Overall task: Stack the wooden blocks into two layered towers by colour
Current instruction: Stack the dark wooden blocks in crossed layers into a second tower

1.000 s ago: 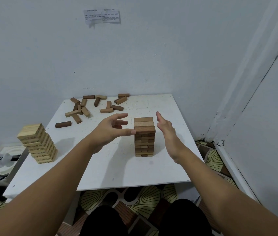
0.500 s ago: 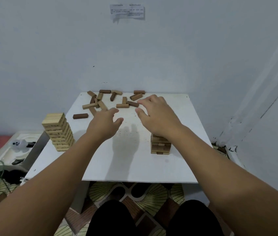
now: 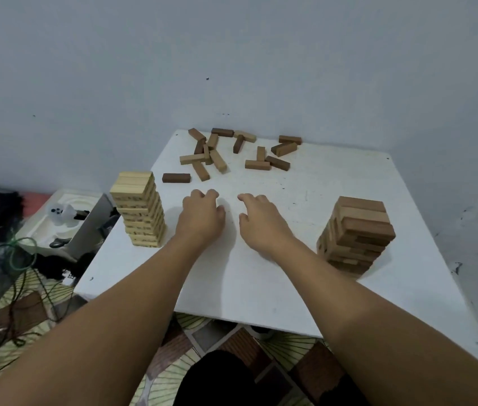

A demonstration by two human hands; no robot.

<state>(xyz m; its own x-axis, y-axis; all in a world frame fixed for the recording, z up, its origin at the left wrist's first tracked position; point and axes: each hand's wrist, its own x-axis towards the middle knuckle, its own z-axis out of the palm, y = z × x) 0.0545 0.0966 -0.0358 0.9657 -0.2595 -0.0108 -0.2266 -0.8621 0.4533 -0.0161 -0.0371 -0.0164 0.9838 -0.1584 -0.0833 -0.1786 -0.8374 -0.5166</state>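
Observation:
A pale wooden tower (image 3: 141,212) stands at the left edge of the white table (image 3: 261,282). A darker brown tower (image 3: 355,232) stands at the right, its layers slightly askew. Several loose brown blocks (image 3: 217,156) lie scattered at the far edge, with one dark block (image 3: 176,177) apart on the left. My left hand (image 3: 201,215) and my right hand (image 3: 261,219) hover side by side over the middle of the table, between the towers and short of the loose blocks. Both hold nothing; the fingers are curled downward and apart.
The table sits in a corner, with walls close behind and to the right. Left of the table lie a white tray (image 3: 64,218) with small items, dark cloth and green cables (image 3: 12,259). A patterned floor (image 3: 173,356) and my dark-clothed knees show below.
My hands left the brown tower, reached forward and now hang over the table's middle. The head has turned, so the brown tower now appears further right. No block was picked up.

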